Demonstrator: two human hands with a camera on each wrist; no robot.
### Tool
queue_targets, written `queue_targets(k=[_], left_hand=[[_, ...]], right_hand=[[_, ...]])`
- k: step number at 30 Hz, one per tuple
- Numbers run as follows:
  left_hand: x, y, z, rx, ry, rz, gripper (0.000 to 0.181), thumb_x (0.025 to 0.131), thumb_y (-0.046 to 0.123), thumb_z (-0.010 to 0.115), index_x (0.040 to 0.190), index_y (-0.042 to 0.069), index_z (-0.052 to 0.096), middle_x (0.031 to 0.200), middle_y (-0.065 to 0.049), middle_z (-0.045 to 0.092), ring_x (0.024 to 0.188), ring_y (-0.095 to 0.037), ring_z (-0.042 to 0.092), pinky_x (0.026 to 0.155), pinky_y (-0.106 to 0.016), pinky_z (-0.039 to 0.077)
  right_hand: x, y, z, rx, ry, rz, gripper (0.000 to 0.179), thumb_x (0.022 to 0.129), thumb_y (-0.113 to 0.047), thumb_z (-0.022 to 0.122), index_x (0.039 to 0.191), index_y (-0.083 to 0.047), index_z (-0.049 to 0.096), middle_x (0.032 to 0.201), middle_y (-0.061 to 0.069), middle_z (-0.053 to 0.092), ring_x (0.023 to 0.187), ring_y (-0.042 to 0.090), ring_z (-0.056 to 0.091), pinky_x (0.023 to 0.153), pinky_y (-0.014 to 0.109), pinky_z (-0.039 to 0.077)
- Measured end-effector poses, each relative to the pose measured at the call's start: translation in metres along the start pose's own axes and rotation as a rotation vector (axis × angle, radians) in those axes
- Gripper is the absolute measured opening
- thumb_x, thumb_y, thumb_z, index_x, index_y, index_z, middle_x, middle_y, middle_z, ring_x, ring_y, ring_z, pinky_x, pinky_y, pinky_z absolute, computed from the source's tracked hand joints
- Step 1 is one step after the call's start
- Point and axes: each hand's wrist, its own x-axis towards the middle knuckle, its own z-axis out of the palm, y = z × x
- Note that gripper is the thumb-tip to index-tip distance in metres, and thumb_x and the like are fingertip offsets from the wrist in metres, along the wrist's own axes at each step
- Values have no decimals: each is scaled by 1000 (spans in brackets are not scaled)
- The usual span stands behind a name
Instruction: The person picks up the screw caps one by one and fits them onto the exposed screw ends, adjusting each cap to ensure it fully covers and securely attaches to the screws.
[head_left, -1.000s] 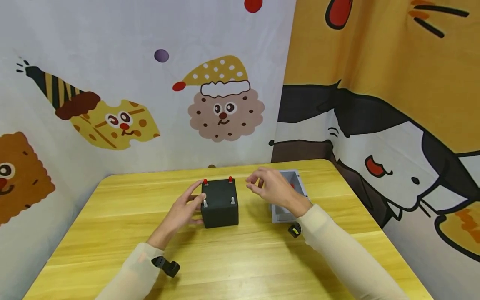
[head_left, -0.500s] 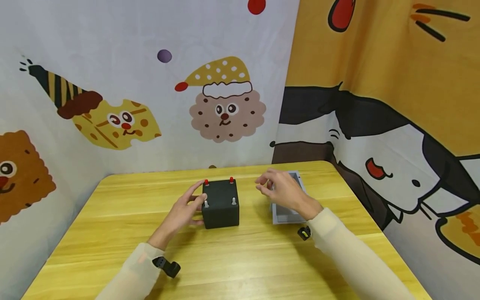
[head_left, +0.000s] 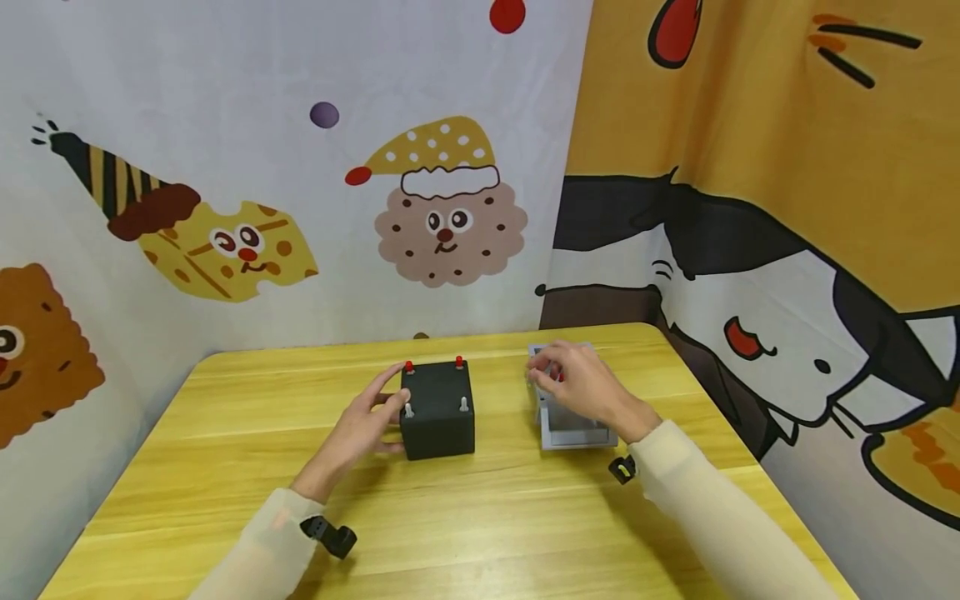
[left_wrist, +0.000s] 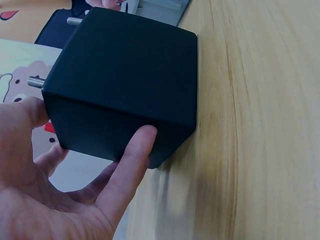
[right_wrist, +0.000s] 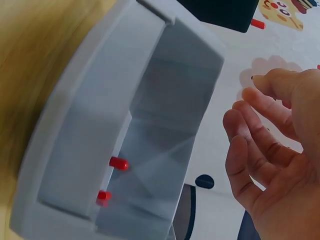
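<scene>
A black box [head_left: 438, 408] stands on the table with upright metal posts on its top. Red caps [head_left: 408, 366] cover the two back posts, while the two front metal posts [head_left: 464, 405] are bare. My left hand [head_left: 362, 427] steadies the box's left side, its spread fingers touching it, as the left wrist view also shows. Above a grey bin [head_left: 577, 437] hovers my right hand [head_left: 588, 383], fingers loosely bent. The right wrist view shows nothing between those fingers. Two loose red caps [right_wrist: 119, 163] lie inside the bin, apart from the hand.
The wooden table [head_left: 465, 533] carries the box and the bin side by side, with a gap between them. A patterned curtain [head_left: 450, 75] hangs right behind the table's back edge. Black wrist cameras [head_left: 330, 536] are strapped to both sleeves.
My right hand has moved rightward, from the gap beside the bin to over it. Red caps in the bin now show beneath the hand. The left hand and box stay put.
</scene>
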Motion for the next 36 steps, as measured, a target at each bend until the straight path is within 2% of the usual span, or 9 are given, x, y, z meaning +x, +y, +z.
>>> queue_targets(k=[3, 10, 17, 23, 29, 36], left_hand=[[-1, 0, -1, 5, -1, 1, 69, 121, 56, 62, 183, 46, 34, 175, -26, 50, 139, -43, 69, 91, -55, 76], [0, 2, 0, 24, 10, 6, 67, 120, 57, 62, 181, 49, 35, 173, -24, 52, 137, -41, 70, 90, -52, 76], [1, 2, 0, 9, -5, 9, 71, 121, 53, 62, 184, 43, 31, 174, -27, 49, 136, -41, 69, 90, -56, 76], [0, 2, 1, 10, -10, 13, 71, 122, 54, 61, 185, 43, 31, 174, -27, 49, 136, -42, 70, 90, -55, 76], [0, 1, 1, 15, -5, 8, 71, 121, 55, 62, 184, 44, 31, 175, -27, 49, 137, -43, 71, 90, -54, 76], [-1, 3, 1, 12, -6, 15, 70, 122, 53, 61, 184, 44, 31, 175, -27, 49, 133, -39, 68, 89, -53, 76]], right_hand=[[-1, 3, -4, 0, -13, 18, 12, 110, -16, 84, 119, -10, 89, 112, 3, 83, 83, 9, 68, 67, 23, 57], [-3, 11, -13, -57, -9, 48, 13, 109, -16, 85, 120, -10, 89, 107, 2, 83, 86, 10, 67, 70, 25, 57], [-6, 20, -16, -85, -3, 72, 11, 109, -18, 86, 119, -14, 89, 106, 0, 82, 83, 9, 66, 68, 25, 55], [-8, 25, -17, -108, -23, 98, 13, 109, -19, 86, 119, -12, 89, 104, 1, 81, 80, 9, 64, 65, 25, 52], [-3, 28, -15, -146, -78, 128, 13, 109, -20, 86, 119, -13, 89, 110, 1, 84, 86, 10, 70, 69, 28, 60], [8, 27, -16, -224, -219, 146, 17, 107, -20, 87, 121, -11, 89, 105, 2, 83, 85, 12, 69, 74, 33, 61]])
